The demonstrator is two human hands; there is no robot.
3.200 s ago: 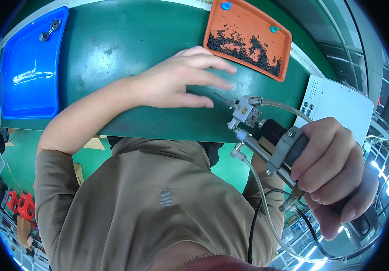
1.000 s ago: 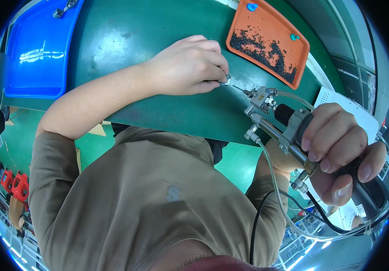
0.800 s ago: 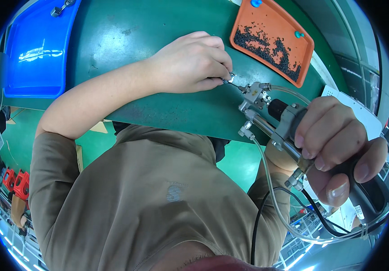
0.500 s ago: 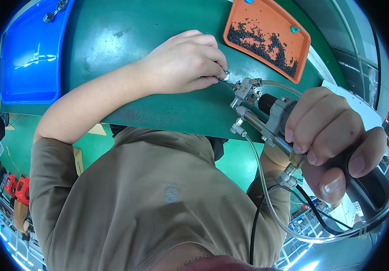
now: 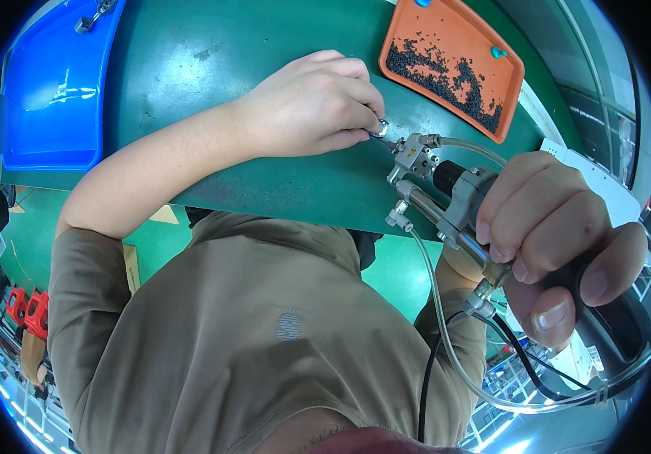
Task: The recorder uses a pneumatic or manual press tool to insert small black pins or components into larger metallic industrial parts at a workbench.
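Over the green table [image 5: 212, 189], my left hand [image 5: 312, 106] pinches a small shiny metal part [image 5: 381, 129] between thumb and fingertips; most of that part is hidden by the fingers. My right hand [image 5: 552, 219] is wrapped round a dispensing gun [image 5: 446, 200] with a black grip, a metal barrel and a valve block at its front. The gun's thin tip points left and meets or nearly meets the metal part; I cannot tell whether they touch. Clear hoses and black cables run from the gun.
An orange tray [image 5: 458, 72] with many tiny black pieces and small teal items lies at the far right. At the left stands a blue tray [image 5: 53, 91] with a metal item [image 5: 93, 17] at its top. Red containers [image 5: 36, 312] are beyond the table, lower left.
Almost nothing differs. My left fingertips and the gun's front have shifted very slightly to the right, and the view has moved a little.
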